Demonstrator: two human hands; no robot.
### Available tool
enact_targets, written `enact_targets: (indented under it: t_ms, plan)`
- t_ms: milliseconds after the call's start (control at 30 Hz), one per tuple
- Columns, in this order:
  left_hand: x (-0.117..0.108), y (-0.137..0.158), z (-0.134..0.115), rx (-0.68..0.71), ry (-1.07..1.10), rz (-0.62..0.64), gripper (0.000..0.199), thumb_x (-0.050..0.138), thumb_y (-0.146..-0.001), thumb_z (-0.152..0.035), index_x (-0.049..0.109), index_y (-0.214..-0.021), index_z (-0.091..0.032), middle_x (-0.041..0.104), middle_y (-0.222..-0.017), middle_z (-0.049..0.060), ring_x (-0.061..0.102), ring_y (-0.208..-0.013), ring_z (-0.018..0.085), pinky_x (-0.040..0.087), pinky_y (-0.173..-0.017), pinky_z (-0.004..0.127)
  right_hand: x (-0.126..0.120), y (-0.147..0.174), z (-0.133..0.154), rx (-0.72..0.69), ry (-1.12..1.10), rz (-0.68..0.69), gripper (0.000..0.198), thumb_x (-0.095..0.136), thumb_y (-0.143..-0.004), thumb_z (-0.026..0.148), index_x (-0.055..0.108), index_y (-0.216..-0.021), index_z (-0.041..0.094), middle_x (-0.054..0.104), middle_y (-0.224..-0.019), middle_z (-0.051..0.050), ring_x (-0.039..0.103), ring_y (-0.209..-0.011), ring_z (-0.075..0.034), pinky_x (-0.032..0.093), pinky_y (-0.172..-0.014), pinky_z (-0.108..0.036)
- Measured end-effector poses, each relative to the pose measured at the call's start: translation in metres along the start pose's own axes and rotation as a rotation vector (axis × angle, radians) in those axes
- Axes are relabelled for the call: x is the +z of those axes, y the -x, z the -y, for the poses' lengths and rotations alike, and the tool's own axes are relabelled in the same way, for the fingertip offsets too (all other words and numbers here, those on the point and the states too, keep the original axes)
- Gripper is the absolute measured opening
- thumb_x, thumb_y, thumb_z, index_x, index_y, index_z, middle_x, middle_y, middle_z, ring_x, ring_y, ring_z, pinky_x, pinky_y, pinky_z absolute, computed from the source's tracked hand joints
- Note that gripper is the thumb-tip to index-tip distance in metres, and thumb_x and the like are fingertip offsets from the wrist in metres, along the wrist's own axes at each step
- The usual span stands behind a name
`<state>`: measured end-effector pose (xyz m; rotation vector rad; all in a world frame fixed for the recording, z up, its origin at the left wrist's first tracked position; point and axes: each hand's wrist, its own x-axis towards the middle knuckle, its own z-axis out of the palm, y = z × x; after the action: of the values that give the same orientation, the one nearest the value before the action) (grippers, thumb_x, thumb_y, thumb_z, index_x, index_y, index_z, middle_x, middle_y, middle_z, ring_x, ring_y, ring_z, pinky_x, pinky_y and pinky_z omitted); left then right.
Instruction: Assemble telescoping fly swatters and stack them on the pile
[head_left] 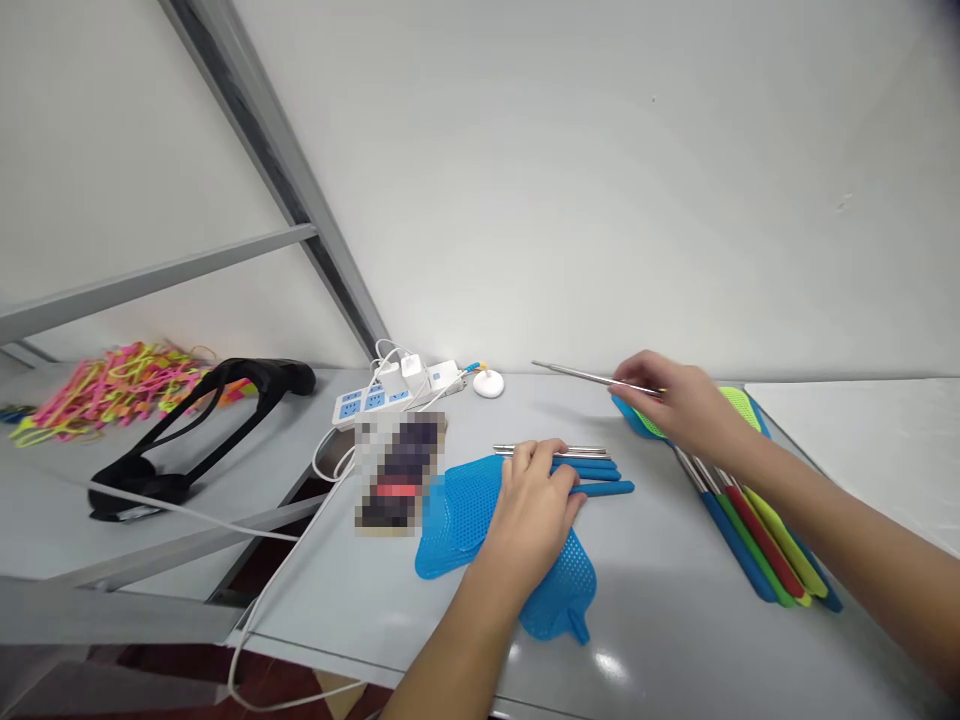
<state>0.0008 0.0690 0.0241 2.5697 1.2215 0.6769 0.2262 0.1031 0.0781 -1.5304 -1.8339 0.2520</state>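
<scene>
A grey counter [660,650] meets a white wall [600,180]; blue fly-swatter heads [461,505] lie there. Over their right edge, the left hand [532,500] bends its fingers across blue handles [604,488], grip unclear. Behind and right of the heads, the right hand [679,395] pinches a slim metal rod [574,373]. Assembly seems in hand; the next move probably calls for aligning rod and head.

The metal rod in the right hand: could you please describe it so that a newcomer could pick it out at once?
Along the white wall stands a grey table; above it, find the right hand. It holds a thin metal rod that points leftward. Unlike the silvery rods lying by the left hand, it is held up.
</scene>
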Motion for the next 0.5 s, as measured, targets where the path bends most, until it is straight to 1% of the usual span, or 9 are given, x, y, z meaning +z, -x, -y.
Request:
enact_targets:
  t_ms: [33, 100, 167, 233, 300, 333, 367, 433, 500]
  plan:
    - [-0.002, -0.001, -0.002, 0.011, 0.047, -0.023, 0.007, 0.062, -0.089, -0.022, 0.064, -0.095, -0.021, 0.055, -0.130, 0.007, 0.044, -0.119, 0.031, 0.041, -0.094, 0.047, -0.013, 0.010, 0.004, 0.042, -0.098, -0.103, 0.019, 0.063, -0.086, 0.042, 0.064, -0.091, 0.024, 0.069, -0.085, -0.002, 0.063, -0.077, -0.020, 0.047, -0.067, -0.032]
    - [-0.008, -0.005, -0.007, 0.010, 0.208, -0.078, 0.008, 0.056, -0.093, -0.025, 0.061, -0.099, -0.022, 0.060, -0.120, 0.006, 0.049, -0.113, 0.026, 0.041, -0.094, 0.043, -0.035, 0.029, 0.011, 0.161, -0.214, -0.270, 0.023, 0.072, -0.078, 0.045, 0.068, -0.086, 0.024, 0.068, -0.080, -0.003, 0.061, -0.070, -0.019, 0.046, -0.060, -0.031]
    - [-0.017, -0.014, -0.016, -0.049, 0.424, -0.132, 0.012, 0.050, -0.097, -0.030, 0.059, -0.098, -0.022, 0.064, -0.106, 0.005, 0.056, -0.101, 0.021, 0.044, -0.089, 0.036, -0.050, 0.041, 0.015, 0.247, -0.327, -0.425, 0.023, 0.074, -0.076, 0.046, 0.070, -0.085, 0.025, 0.065, -0.076, -0.003, 0.058, -0.067, -0.018, 0.044, -0.058, -0.032]
    - [-0.027, -0.031, -0.028, -0.155, 0.671, -0.195, 0.021, 0.045, -0.099, -0.039, 0.056, -0.094, -0.021, 0.065, -0.094, 0.003, 0.060, -0.088, 0.017, 0.046, -0.079, 0.030, -0.057, 0.045, 0.016, 0.300, -0.404, -0.530, 0.022, 0.072, -0.079, 0.046, 0.070, -0.086, 0.026, 0.063, -0.077, -0.003, 0.056, -0.069, -0.018, 0.044, -0.062, -0.034]
    - [-0.037, -0.057, -0.042, -0.225, 0.972, -0.295, 0.028, 0.041, -0.098, -0.046, 0.048, -0.088, -0.021, 0.063, -0.082, 0.001, 0.061, -0.074, 0.013, 0.046, -0.070, 0.025, -0.057, 0.041, 0.016, 0.326, -0.435, -0.579, 0.021, 0.068, -0.083, 0.047, 0.070, -0.087, 0.027, 0.062, -0.078, -0.003, 0.056, -0.071, -0.017, 0.044, -0.067, -0.034]
    - [-0.041, -0.072, -0.048, -0.237, 1.115, -0.336, 0.031, 0.038, -0.099, -0.048, 0.043, -0.084, -0.021, 0.058, -0.071, -0.002, 0.057, -0.064, 0.011, 0.045, -0.064, 0.023, -0.055, 0.037, 0.016, 0.323, -0.452, -0.586, 0.022, 0.066, -0.084, 0.048, 0.069, -0.087, 0.026, 0.061, -0.077, -0.002, 0.056, -0.070, -0.016, 0.044, -0.068, -0.034]
    - [-0.045, -0.087, -0.054, -0.252, 1.256, -0.315, 0.035, 0.033, -0.099, -0.051, 0.038, -0.081, -0.022, 0.049, -0.062, -0.005, 0.051, -0.054, 0.009, 0.041, -0.056, 0.021, -0.053, 0.033, 0.016, 0.309, -0.476, -0.585, 0.024, 0.064, -0.085, 0.049, 0.067, -0.086, 0.026, 0.060, -0.076, -0.001, 0.055, -0.068, -0.016, 0.044, -0.067, -0.033]
    - [-0.049, -0.115, -0.063, -0.282, 1.492, -0.113, 0.038, 0.031, -0.099, -0.052, 0.032, -0.076, -0.022, 0.032, -0.057, -0.009, 0.031, -0.042, 0.005, 0.027, -0.044, 0.018, -0.046, 0.027, 0.014, 0.266, -0.537, -0.564, 0.027, 0.061, -0.087, 0.051, 0.064, -0.085, 0.024, 0.057, -0.074, 0.001, 0.053, -0.065, -0.014, 0.044, -0.065, -0.031]
    - [-0.050, -0.134, -0.066, -0.282, 1.564, 0.077, 0.035, 0.040, -0.097, -0.046, 0.031, -0.073, -0.022, 0.026, -0.057, -0.009, 0.022, -0.041, 0.004, 0.017, -0.041, 0.018, -0.039, 0.026, 0.012, 0.236, -0.588, -0.529, 0.030, 0.059, -0.088, 0.052, 0.060, -0.084, 0.023, 0.056, -0.073, 0.002, 0.053, -0.062, -0.014, 0.045, -0.061, -0.030]
